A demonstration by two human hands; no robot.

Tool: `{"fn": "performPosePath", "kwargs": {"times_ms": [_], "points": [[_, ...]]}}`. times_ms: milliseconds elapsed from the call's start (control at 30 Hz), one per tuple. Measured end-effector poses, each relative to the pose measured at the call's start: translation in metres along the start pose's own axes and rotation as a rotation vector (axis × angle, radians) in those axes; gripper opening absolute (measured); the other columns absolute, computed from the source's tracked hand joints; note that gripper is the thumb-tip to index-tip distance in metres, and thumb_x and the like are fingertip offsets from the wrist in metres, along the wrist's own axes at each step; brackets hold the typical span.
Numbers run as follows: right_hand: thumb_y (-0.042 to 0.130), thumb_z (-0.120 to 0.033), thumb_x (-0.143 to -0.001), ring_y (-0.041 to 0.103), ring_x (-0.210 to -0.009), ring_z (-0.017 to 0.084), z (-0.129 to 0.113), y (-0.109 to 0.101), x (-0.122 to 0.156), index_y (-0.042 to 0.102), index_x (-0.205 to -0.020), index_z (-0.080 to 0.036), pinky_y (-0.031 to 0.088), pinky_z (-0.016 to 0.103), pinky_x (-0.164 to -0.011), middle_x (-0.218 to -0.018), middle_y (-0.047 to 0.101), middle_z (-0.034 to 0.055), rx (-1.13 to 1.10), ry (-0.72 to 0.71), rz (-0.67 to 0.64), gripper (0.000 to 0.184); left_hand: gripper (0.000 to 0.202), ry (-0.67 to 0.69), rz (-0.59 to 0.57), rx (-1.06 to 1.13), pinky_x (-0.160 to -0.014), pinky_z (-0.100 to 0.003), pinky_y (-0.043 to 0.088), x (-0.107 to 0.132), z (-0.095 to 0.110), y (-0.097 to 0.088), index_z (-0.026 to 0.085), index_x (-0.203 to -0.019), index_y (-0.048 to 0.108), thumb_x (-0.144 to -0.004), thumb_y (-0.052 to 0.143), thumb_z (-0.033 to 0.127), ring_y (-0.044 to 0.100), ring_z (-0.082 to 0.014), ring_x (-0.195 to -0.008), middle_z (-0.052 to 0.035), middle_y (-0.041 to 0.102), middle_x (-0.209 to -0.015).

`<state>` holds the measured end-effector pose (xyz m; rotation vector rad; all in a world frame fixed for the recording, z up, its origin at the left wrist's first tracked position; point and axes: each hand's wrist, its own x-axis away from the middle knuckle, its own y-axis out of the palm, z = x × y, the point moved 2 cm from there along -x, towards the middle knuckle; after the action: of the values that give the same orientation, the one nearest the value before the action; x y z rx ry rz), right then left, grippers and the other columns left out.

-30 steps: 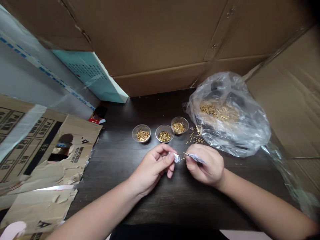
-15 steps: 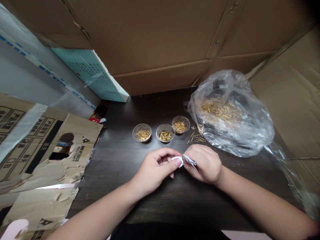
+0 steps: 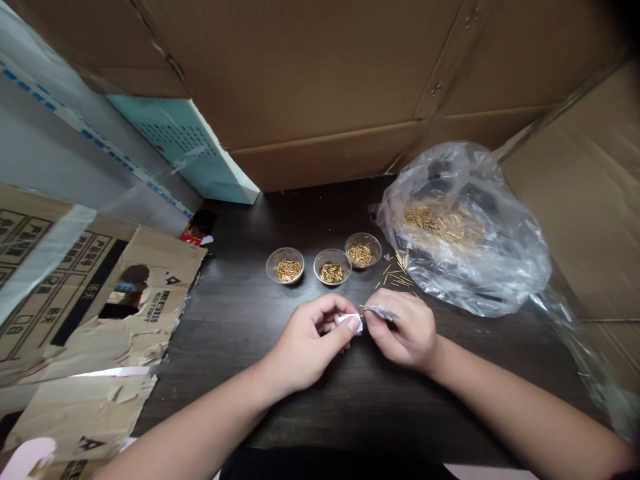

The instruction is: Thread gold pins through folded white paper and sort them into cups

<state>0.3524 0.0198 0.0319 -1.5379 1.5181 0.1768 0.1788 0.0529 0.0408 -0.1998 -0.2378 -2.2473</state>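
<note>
Scene: a person seated at a dark table [image 3: 300, 413], walled in by cardboard, both hands meeting over its middle.
Left hand: the left hand [image 3: 313, 340] is curled, thumb and forefinger pinched on a small white scrap [image 3: 350, 321].
Right hand: the right hand [image 3: 403, 330] is closed on a grey-white paper scrap [image 3: 383, 311], from which a thin gold pin [image 3: 364, 308] pokes out toward the left hand.
Key relation: the two hands are fingertip to fingertip; the pin lies roughly level, its long axis running left to right, its free end just beside the left thumb. The right hand carries it.
Beyond the hands: three small clear cups [image 3: 332, 267] of gold pins stand in a row just past the knuckles; loose pins [image 3: 397, 277] lie scattered to their right.
Far right: a crumpled clear plastic bag [image 3: 470, 233] holding a heap of pins, nearer the right hand.
Left edge: torn printed cardboard [image 3: 100, 307].
</note>
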Motion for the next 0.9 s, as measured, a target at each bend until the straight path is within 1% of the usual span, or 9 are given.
{"fn": "performPosePath", "kwargs": {"times_ms": [100,167,367,467,533,600,700,767,900], "points": [[0.053,-0.008,-0.093,0.054,-0.064,0.013,-0.001,-0.003,-0.004,0.056,-0.085,-0.015,0.043,0.026,-0.058,-0.071,0.059,0.0046,-0.089,0.115,0.057,0.011,0.027,0.019,0.026,-0.013,-0.061,-0.018,0.047,0.000,0.001,-0.002,0.011,-0.094,0.059,-0.092,0.066,0.037,0.054,-0.0067,-0.062,0.0001,0.057,-0.071],[0.053,-0.011,-0.095,0.054,-0.062,0.012,0.000,-0.006,-0.005,0.058,-0.082,-0.014,0.043,0.025,-0.058,-0.069,0.057,0.0033,-0.128,0.190,0.055,0.014,0.026,0.020,0.039,-0.018,-0.061,-0.018,0.047,0.000,0.002,-0.003,0.012,-0.094,0.059,-0.092,0.066,0.037,0.055,-0.0069,-0.062,0.0000,0.058,-0.072],[0.053,-0.021,-0.097,0.048,-0.053,0.009,0.010,-0.011,-0.004,0.055,-0.068,-0.014,0.036,0.025,-0.052,-0.058,0.052,0.0004,-0.238,0.305,-0.080,0.030,0.022,0.059,0.041,-0.083,-0.061,-0.020,0.046,0.001,0.000,-0.003,0.013,-0.092,0.055,-0.096,0.060,0.035,0.055,-0.0078,-0.063,0.0005,0.058,-0.069],[0.051,-0.026,-0.099,0.047,-0.051,0.009,0.016,-0.010,-0.003,0.054,-0.067,-0.014,0.034,0.025,-0.051,-0.056,0.051,-0.0007,-0.360,0.384,-0.150,0.035,0.019,0.110,0.053,-0.177,-0.063,-0.021,0.046,0.001,-0.003,-0.004,0.015,-0.094,0.055,-0.098,0.057,0.033,0.056,-0.0087,-0.065,0.0002,0.060,-0.071],[0.051,-0.028,-0.100,0.044,-0.049,0.008,0.020,-0.007,-0.003,0.053,-0.066,-0.014,0.033,0.025,-0.050,-0.054,0.050,-0.0016,-0.435,0.422,-0.192,0.037,0.015,0.169,0.067,-0.271,-0.066,-0.022,0.046,0.001,-0.005,-0.005,0.015,-0.094,0.055,-0.099,0.056,0.030,0.056,-0.0089,-0.067,0.0004,0.060,-0.072],[0.051,-0.028,-0.100,0.043,-0.049,0.007,0.022,-0.004,-0.001,0.052,-0.066,-0.014,0.032,0.024,-0.050,-0.054,0.049,-0.0022,-0.454,0.425,-0.203,0.037,0.010,0.255,0.083,-0.384,-0.068,-0.022,0.046,0.000,-0.007,-0.006,0.016,-0.093,0.056,-0.098,0.056,0.025,0.056,-0.0091,-0.070,0.0005,0.060,-0.076],[0.053,-0.021,-0.098,0.044,-0.053,0.007,0.023,0.002,0.002,0.052,-0.069,-0.014,0.033,0.023,-0.053,-0.058,0.048,-0.0022,-0.355,0.363,-0.144,0.030,0.001,0.378,0.096,-0.541,-0.070,-0.023,0.044,-0.002,-0.010,-0.007,0.017,-0.095,0.056,-0.095,0.057,0.018,0.055,-0.0093,-0.075,0.0004,0.059,-0.083],[0.054,-0.016,-0.096,0.043,-0.057,0.007,0.023,0.005,0.004,0.050,-0.072,-0.014,0.034,0.022,-0.055,-0.062,0.048,-0.0021,-0.281,0.308,-0.108,0.025,0.003,0.403,0.098,-0.610,-0.071,-0.023,0.043,-0.003,-0.012,-0.007,0.018,-0.096,0.056,-0.094,0.057,0.016,0.054,-0.0095,-0.077,0.0005,0.059,-0.086],[0.054,-0.012,-0.095,0.046,-0.060,0.008,0.025,0.009,0.008,0.051,-0.076,-0.015,0.036,0.022,-0.057,-0.067,0.053,0.0001,-0.258,0.271,-0.121,0.019,0.005,0.397,0.115,-0.671,-0.071,-0.024,0.043,-0.006,-0.016,-0.009,0.018,-0.097,0.054,-0.094,0.057,0.015,0.054,-0.0099,-0.078,0.0007,0.058,-0.087]]}}
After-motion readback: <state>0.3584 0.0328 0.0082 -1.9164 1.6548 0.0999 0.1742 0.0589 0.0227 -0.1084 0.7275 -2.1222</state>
